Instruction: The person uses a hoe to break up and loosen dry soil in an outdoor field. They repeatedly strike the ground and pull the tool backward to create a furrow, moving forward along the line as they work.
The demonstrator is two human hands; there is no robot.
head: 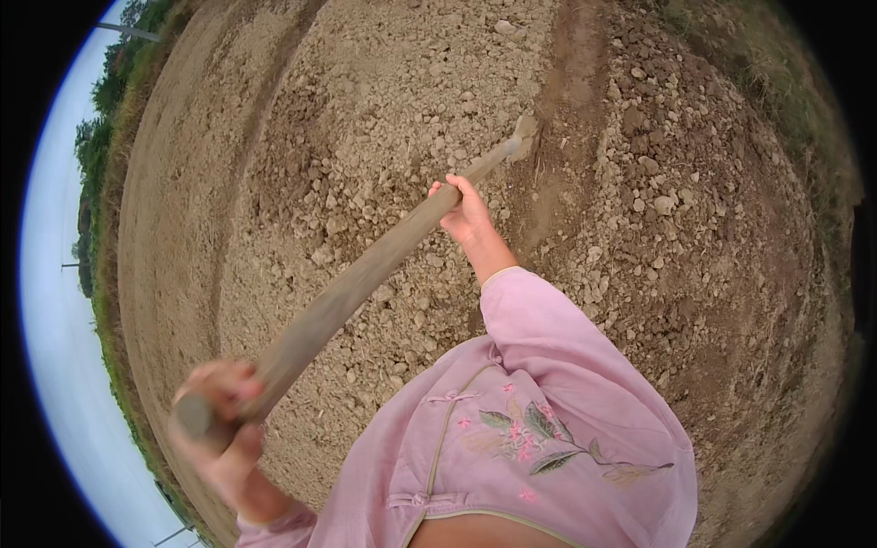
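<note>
A long-handled hoe [363, 277] slants across the view, from the lower left up to the right. Around the near end of its wooden handle my left hand [223, 418] is closed, somewhat blurred. My right hand [467, 209] grips the same handle farther along, closer to the head. The hoe's metal head [524, 137] is at the far end, at the edge of a shallow furrow [558, 164]; how far its blade is in the soil I cannot tell. Pink embroidered sleeves cover both arms.
Cloddy, crumbled soil [418, 89] lies left of the furrow, with a rough bed of larger clods [664, 198] to its right. Another furrow [240, 164] runs farther left. Grass [774, 75] borders the field at upper right; trees [109, 89] stand at the far left.
</note>
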